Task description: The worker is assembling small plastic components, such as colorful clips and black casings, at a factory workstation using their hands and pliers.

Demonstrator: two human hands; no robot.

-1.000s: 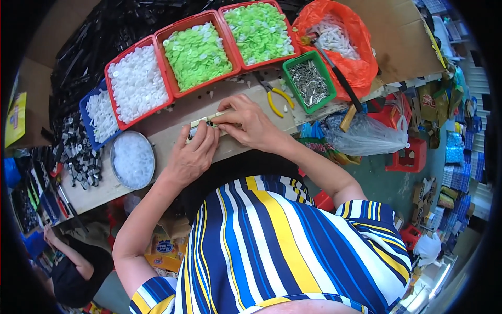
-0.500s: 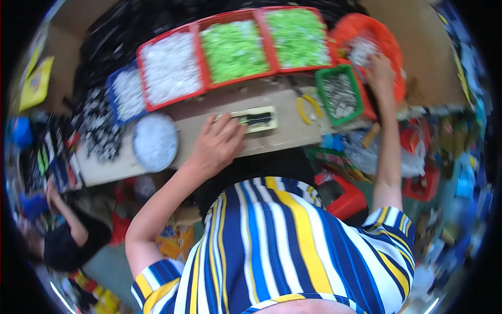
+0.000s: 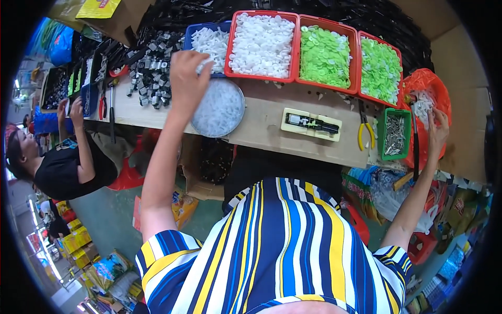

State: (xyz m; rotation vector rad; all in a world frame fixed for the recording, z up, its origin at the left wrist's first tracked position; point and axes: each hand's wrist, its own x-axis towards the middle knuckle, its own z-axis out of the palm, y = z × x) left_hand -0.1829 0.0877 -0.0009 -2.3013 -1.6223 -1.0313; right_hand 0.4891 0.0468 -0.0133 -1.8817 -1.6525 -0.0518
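Note:
My left hand point(image 3: 187, 78) is raised over the front of the blue tray point(image 3: 222, 26) of small white plastic parts. Its thumb and fingers are bent together around a small white piece. Below it sits a round dish point(image 3: 218, 110) of translucent white pieces. At the right, my right hand point(image 3: 438, 128) reaches into an orange-red plastic bag point(image 3: 430, 81) holding whitish small parts; its fingers are bent, their tips partly hidden. Between the hands, a cream-coloured fixture point(image 3: 288, 129) lies on the bench with a black-and-silver mechanism point(image 3: 314, 123) in it, touched by neither hand.
Red trays hold white parts point(image 3: 262, 47) and green discs point(image 3: 325, 55). Yellow-handled pliers point(image 3: 362, 133) lie beside a green basket point(image 3: 395, 135) of metal pins. Black-and-silver parts point(image 3: 151, 73) are heaped at left. Another person point(image 3: 65, 162) sits working at far left.
My left hand has left the fixture and moved left and away from me to the blue tray. My right hand stays at the orange-red bag. The whole view has shifted.

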